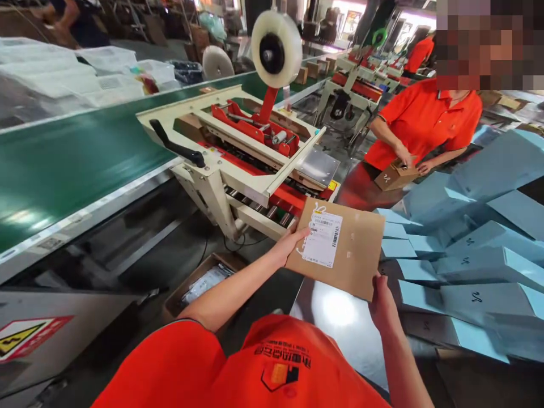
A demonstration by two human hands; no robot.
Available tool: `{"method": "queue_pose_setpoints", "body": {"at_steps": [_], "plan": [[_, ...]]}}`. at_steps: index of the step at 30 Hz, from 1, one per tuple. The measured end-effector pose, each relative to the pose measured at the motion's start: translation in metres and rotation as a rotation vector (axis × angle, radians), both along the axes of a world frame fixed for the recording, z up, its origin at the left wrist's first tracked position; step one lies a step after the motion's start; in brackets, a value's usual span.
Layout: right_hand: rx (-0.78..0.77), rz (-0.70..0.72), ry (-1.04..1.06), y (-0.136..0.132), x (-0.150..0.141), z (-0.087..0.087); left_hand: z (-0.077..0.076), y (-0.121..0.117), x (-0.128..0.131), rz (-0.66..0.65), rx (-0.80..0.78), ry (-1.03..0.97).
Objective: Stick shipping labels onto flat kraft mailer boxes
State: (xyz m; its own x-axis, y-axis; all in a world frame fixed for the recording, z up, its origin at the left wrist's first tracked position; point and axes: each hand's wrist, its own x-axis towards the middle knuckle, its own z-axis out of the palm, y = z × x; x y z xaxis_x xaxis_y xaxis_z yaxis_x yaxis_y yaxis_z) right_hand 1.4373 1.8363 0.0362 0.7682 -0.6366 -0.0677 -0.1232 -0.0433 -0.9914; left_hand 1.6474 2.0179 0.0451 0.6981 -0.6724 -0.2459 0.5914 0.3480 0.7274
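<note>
Between my two hands is a brown cardboard box (359,249), held in front of me above the edge of a metal table. A white shipping label (321,241) with printed text and barcodes lies on its upper face. My left hand (291,243) grips the left edge, with a fingertip at the label. At the lower right corner my right hand (382,294) is closed on the box. Just beyond the box stands a cream and red carton-sealing machine (242,147) with rollers, a black crank handle and a big roll of clear tape (277,50).
Light-blue boxes (480,260) are piled on the right, beside the shiny metal table (340,323). A co-worker in an orange shirt (429,124) handles a small brown box (396,173). A green conveyor belt (85,153) runs along the left. A carton of papers (206,283) sits below.
</note>
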Motion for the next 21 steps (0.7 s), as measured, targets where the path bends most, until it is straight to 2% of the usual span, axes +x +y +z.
{"method": "queue_pose_setpoints", "body": {"at_steps": [2, 6, 13, 21], "plan": [[0.081, -0.030, 0.044, 0.005, 0.002, -0.009, 0.001, -0.003, -0.001, -0.004, 0.012, 0.000], [0.008, -0.083, 0.131, 0.005, 0.000, -0.022, 0.001, -0.007, -0.004, -0.022, 0.033, 0.004], [-0.146, -0.133, 0.220, 0.002, -0.007, -0.025, -0.007, -0.010, -0.004, -0.038, 0.069, 0.022], [-0.121, -0.128, 0.174, -0.003, -0.006, -0.043, -0.021, -0.015, -0.009, -0.019, 0.073, 0.024]]}}
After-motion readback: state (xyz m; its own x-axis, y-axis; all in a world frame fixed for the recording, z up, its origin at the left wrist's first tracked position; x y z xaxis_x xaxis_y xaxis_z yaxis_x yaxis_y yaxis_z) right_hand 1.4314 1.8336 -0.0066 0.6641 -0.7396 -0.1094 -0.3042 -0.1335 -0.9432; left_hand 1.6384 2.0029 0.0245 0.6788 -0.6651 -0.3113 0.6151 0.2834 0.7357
